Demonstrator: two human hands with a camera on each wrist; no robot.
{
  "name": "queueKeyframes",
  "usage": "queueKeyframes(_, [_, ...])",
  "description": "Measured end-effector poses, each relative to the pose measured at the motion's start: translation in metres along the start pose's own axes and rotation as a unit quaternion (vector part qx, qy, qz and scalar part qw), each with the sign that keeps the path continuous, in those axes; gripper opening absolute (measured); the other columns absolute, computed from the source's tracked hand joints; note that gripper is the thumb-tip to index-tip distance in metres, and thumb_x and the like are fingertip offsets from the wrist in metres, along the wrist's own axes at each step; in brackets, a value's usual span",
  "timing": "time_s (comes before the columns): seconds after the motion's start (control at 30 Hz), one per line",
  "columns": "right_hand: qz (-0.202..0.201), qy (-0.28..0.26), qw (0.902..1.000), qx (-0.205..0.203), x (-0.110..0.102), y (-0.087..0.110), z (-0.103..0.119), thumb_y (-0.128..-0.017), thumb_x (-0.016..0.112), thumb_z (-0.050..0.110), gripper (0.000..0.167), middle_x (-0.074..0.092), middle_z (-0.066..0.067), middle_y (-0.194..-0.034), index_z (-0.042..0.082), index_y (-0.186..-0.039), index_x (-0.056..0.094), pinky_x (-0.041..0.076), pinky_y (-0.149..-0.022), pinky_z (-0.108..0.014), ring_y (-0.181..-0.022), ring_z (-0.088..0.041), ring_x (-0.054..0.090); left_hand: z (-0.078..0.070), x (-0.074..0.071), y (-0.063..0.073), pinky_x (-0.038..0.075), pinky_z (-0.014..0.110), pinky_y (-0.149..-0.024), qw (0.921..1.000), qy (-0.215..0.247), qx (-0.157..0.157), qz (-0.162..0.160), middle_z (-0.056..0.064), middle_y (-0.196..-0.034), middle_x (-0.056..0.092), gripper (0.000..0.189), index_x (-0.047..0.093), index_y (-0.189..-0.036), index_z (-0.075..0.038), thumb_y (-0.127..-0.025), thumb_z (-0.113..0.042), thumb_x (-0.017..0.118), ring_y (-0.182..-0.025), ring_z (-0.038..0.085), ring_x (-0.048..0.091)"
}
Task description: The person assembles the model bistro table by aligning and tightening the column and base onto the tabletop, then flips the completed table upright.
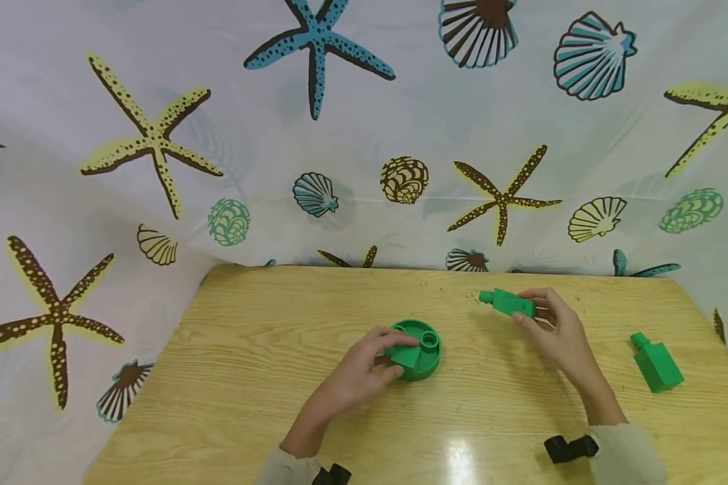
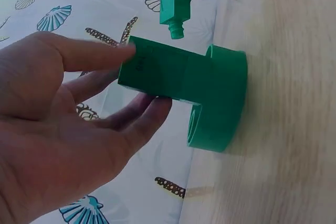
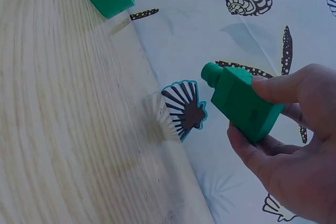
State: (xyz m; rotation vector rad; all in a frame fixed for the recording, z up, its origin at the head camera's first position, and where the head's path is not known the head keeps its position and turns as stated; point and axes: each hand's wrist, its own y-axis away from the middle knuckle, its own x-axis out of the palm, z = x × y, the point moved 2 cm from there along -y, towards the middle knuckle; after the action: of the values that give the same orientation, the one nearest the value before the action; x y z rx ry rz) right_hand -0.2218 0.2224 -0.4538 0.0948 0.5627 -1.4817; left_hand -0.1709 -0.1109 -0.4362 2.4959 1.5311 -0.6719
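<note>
A round green base point(image 1: 435, 360) with a raised rim and ring-shaped sockets stands on the table. Fingers and thumb of my left hand point(image 1: 360, 369) grip a green rectangular block point(image 2: 163, 72) that stands in the base; its lower end is hidden inside. One socket shows beside it, and another is partly covered by the fingers. Off to the right, my right hand point(image 1: 561, 333) pinches a green bottle-shaped block point(image 3: 247, 100) by its wide end, above the table. Its round neck points left, toward the base.
Another green bottle-shaped block point(image 1: 658, 367) lies on the wooden table point(image 1: 267, 337) to the right of my right hand. Behind the table hangs a white cloth point(image 1: 364, 135) printed with starfish and shells.
</note>
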Motion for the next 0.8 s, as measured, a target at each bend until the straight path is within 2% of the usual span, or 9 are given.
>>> queueKeyframes(0.13, [-0.015, -0.007, 0.9998, -0.014, 0.004, 0.001, 0.007, -0.101, 0.068, 0.012, 0.032, 0.059, -0.019, -0.131, -0.001, -0.129, 0.06, 0.054, -0.085, -0.013, -0.108, 0.002, 0.06, 0.002, 0.006, -0.004, 0.059, 0.048, -0.091, 0.9982, -0.038, -0.003, -0.047, 0.011, -0.121, 0.052, 0.036, 0.071, -0.124, -0.006, -0.09, -0.012, 0.082, -0.112, 0.028, 0.057])
queueKeyframes(0.27, [-0.027, -0.01, 0.9991, -0.031, 0.009, 0.002, 0.011, -0.097, 0.073, 0.007, 0.034, 0.061, -0.019, -0.128, -0.003, -0.127, 0.06, 0.056, -0.082, -0.015, -0.106, 0.003, 0.062, 0.003, 0.008, -0.006, 0.06, 0.044, -0.088, 0.9954, -0.047, -0.009, -0.083, 0.008, -0.117, 0.055, 0.031, 0.073, -0.116, -0.009, -0.087, -0.012, 0.084, -0.105, 0.024, 0.059])
queueKeyframes(0.43, [-0.049, -0.015, 0.9977, -0.044, 0.014, 0.003, 0.014, -0.093, 0.077, 0.006, 0.046, 0.066, -0.018, -0.125, 0.001, -0.135, 0.059, 0.056, -0.082, -0.014, -0.106, 0.003, 0.063, 0.005, 0.003, -0.003, 0.058, 0.043, -0.095, 0.9948, -0.025, -0.01, -0.098, 0.007, -0.123, 0.059, 0.033, 0.072, -0.12, -0.006, -0.088, 0.002, 0.077, -0.113, 0.025, 0.06])
queueKeyframes(0.57, [-0.057, -0.028, 0.997, -0.044, 0.018, 0.006, 0.02, -0.093, 0.078, 0.007, 0.049, 0.069, -0.017, -0.123, 0.004, -0.138, 0.059, 0.055, -0.084, -0.014, -0.106, 0.003, 0.065, 0.007, 0.001, -0.003, 0.056, 0.043, -0.099, 0.9938, -0.008, -0.003, -0.111, 0.009, -0.126, 0.063, 0.037, 0.07, -0.124, -0.003, -0.088, 0.008, 0.072, -0.118, 0.025, 0.061])
queueKeyframes(0.67, [-0.052, -0.046, 0.9962, -0.052, 0.023, 0.007, 0.025, -0.093, 0.077, 0.006, 0.045, 0.069, -0.016, -0.124, 0.001, -0.135, 0.062, 0.056, -0.085, -0.017, -0.108, 0.002, 0.065, 0.01, 0.001, -0.004, 0.056, 0.04, -0.099, 0.9918, 0.0, -0.006, -0.128, 0.01, -0.126, 0.065, 0.039, 0.069, -0.127, -0.003, -0.089, 0.005, 0.075, -0.12, 0.026, 0.062])
queueKeyframes(0.8, [-0.027, -0.084, 0.9939, -0.066, 0.03, 0.008, 0.028, -0.095, 0.073, 0.0, 0.04, 0.065, -0.02, -0.126, -0.004, -0.133, 0.061, 0.058, -0.087, -0.021, -0.111, -0.003, 0.065, 0.013, 0.003, -0.005, 0.056, 0.038, -0.098, 0.9895, 0.002, -0.017, -0.144, 0.008, -0.127, 0.065, 0.04, 0.068, -0.128, -0.007, -0.09, -0.001, 0.079, -0.12, 0.026, 0.062])
